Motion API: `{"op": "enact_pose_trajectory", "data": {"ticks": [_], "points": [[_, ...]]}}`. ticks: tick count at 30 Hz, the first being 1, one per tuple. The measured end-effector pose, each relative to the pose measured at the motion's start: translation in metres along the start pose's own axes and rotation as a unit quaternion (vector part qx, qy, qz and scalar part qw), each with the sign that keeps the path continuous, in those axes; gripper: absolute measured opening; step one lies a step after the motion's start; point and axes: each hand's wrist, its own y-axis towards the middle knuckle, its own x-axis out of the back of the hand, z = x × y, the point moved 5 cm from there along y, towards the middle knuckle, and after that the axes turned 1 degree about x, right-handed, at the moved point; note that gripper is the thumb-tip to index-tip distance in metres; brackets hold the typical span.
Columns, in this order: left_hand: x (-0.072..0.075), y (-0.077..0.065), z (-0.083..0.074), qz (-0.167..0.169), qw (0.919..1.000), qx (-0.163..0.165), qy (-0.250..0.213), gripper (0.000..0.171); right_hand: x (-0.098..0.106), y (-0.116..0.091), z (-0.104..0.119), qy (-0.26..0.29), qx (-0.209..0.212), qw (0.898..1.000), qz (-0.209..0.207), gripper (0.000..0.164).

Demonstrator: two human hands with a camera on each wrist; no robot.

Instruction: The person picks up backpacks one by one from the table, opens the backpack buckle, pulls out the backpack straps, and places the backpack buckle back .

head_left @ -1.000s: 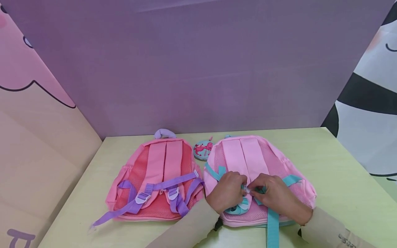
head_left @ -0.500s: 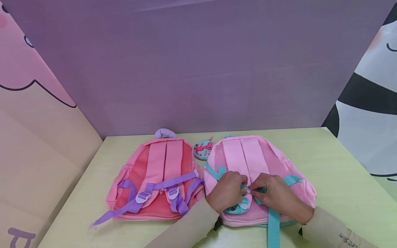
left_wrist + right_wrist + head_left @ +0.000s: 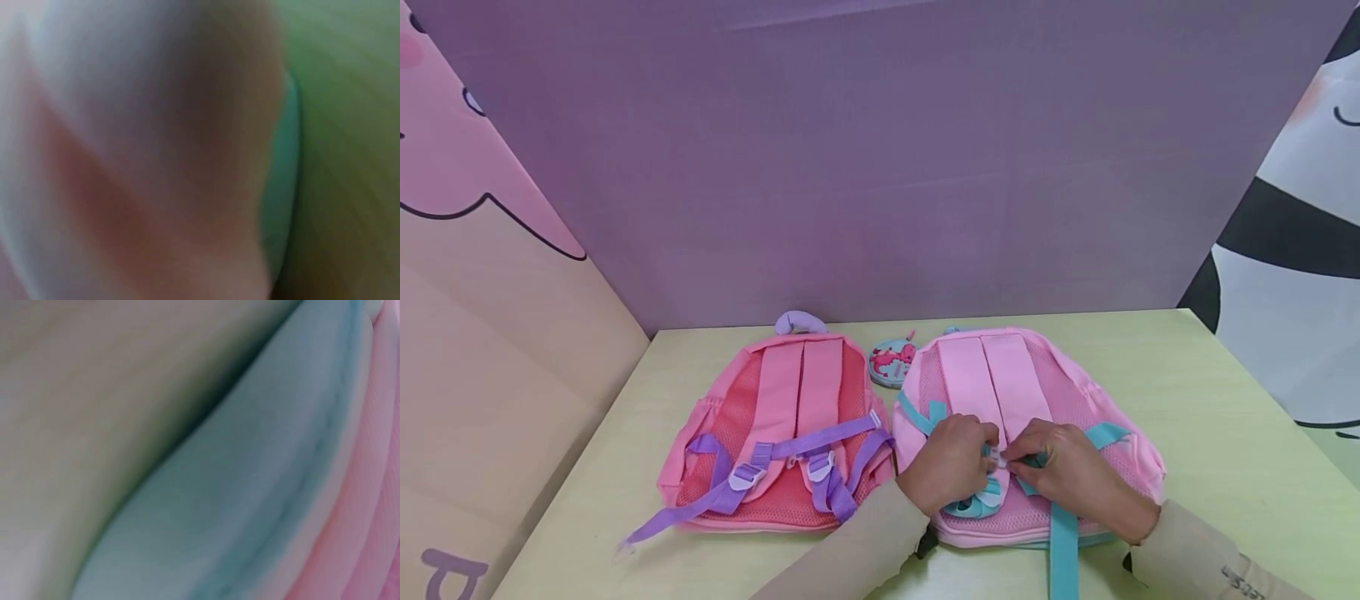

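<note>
A light pink backpack (image 3: 1011,367) with teal straps lies back-side up on the table, right of the middle in the head view. Over its lower part my two hands meet at a small whitish buckle (image 3: 997,457). The left hand (image 3: 951,462) grips the buckle's left side and the teal webbing by it, fingers curled. From the right, the thumb and fingertips of the right hand (image 3: 1071,467) pinch the other side. Fingers hide much of the buckle, so I cannot tell whether its halves are joined. Up close, the right wrist view shows the backpack's teal bottom (image 3: 206,487).
Left of it lies a coral-pink backpack (image 3: 778,383) with purple straps (image 3: 715,492) spread over it. Between the bags' tops sits a small round pouch (image 3: 891,363) with a pink figure. One teal strap (image 3: 1063,550) hangs toward the pale table's (image 3: 1217,433) front.
Both hands keep their hold at the buckle with hardly any movement. The hanging teal strap has shifted slightly to the right.
</note>
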Motion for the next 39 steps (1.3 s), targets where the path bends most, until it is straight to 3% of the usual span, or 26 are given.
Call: {"op": "enact_pose_trajectory", "data": {"ticks": [11, 18, 32, 39], "points": [[0.005, 0.000, 0.007, 0.022, 0.9967, 0.045, -0.063, 0.013, 0.006, -0.001, -0.003, 0.004, -0.011, 1.000, -0.009, 0.027], [0.006, 0.001, 0.009, 0.040, 0.9943, 0.068, -0.073, 0.015, 0.007, -0.004, -0.004, 0.000, -0.021, 1.000, -0.001, 0.026], [0.010, 0.000, 0.011, 0.024, 0.9948, 0.054, -0.083, 0.022, 0.006, -0.007, -0.006, -0.018, -0.057, 0.998, 0.022, 0.026], [0.028, 0.000, 0.009, -0.009, 0.9954, 0.040, -0.086, 0.024, 0.005, -0.007, -0.007, -0.019, -0.054, 0.998, 0.020, 0.025]]}}
